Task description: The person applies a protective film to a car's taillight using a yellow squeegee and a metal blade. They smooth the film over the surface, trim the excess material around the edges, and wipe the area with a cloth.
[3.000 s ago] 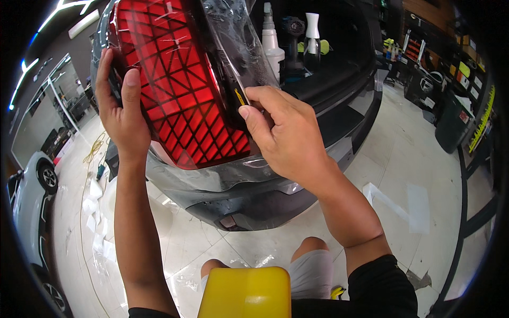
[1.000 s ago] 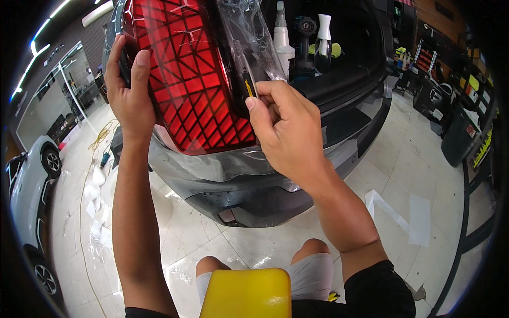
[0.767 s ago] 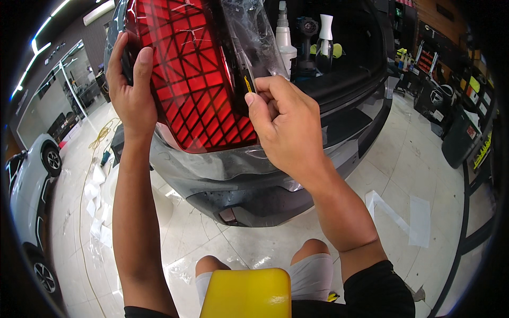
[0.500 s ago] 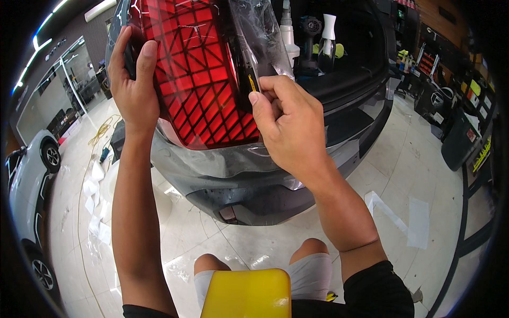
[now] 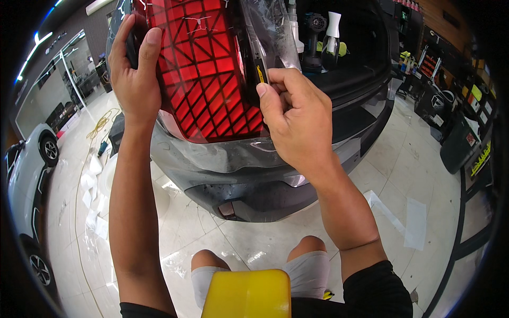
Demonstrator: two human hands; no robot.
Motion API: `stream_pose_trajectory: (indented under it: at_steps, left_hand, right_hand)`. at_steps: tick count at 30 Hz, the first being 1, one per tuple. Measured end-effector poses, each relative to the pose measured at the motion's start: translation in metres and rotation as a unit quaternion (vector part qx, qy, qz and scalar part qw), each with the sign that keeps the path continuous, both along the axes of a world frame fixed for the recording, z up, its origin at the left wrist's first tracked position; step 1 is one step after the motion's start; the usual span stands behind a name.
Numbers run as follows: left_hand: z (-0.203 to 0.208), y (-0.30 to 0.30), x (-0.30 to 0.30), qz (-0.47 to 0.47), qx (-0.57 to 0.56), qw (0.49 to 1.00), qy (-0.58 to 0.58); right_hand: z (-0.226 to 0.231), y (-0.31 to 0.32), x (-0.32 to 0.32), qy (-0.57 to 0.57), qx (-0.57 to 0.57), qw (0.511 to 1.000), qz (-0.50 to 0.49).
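Observation:
A large red tail light (image 5: pixel 204 69) with a dark lattice pattern fills the upper middle, at the rear corner of a grey car. My left hand (image 5: pixel 135 85) rests along its left edge, thumb and fingers apart. In a pinch of thumb and fingers, my right hand (image 5: pixel 299 114) holds a slim utility knife (image 5: pixel 260 71), dark with a yellow patch, against the light's right edge. Clear film (image 5: pixel 273 29) hangs loose and wrinkled beside the knife and over the right edge. My fingers partly cover the knife, and its blade is too small to make out.
Inside the open boot stand a spray bottle (image 5: pixel 331 40) and a cordless power tool (image 5: pixel 316 34). The grey bumper (image 5: pixel 249 185) curves below the light. A yellow block (image 5: pixel 246 294) sits between my knees. White backing strips (image 5: pixel 93 196) litter the tiled floor; a white car (image 5: pixel 32 175) stands left.
My right hand and the knife have moved slightly up along the light's right edge. The view has shifted a little; my left hand keeps its place on the light.

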State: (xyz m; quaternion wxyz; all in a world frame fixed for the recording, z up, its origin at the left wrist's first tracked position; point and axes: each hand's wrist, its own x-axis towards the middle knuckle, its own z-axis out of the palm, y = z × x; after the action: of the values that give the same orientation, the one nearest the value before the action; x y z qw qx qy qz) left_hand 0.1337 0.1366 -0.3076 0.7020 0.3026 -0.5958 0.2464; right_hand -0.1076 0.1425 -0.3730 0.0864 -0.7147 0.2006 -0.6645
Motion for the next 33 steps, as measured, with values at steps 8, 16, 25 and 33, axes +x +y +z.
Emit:
stream_pose_trajectory:
  at_steps: [8, 16, 25, 33]
  left_hand:
    - [0.000, -0.004, 0.005, -0.012, -0.001, 1.000, -0.003]
    - [-0.001, 0.003, -0.007, -0.087, 0.029, 0.996, 0.019]
    - [-0.001, 0.001, -0.002, -0.079, 0.035, 0.996, 0.021]
    - [-0.002, 0.001, -0.004, -0.090, 0.034, 0.995, 0.032]
  right_hand:
    - [-0.001, -0.001, 0.000, 0.003, 0.016, 1.000, 0.013]
    - [0.000, 0.005, -0.007, 0.058, 0.007, 0.998, -0.037]
    - [-0.014, 0.010, -0.013, 0.058, 0.021, 0.998, -0.015]
    - [-0.025, 0.017, -0.019, 0.072, 0.026, 0.997, -0.020]
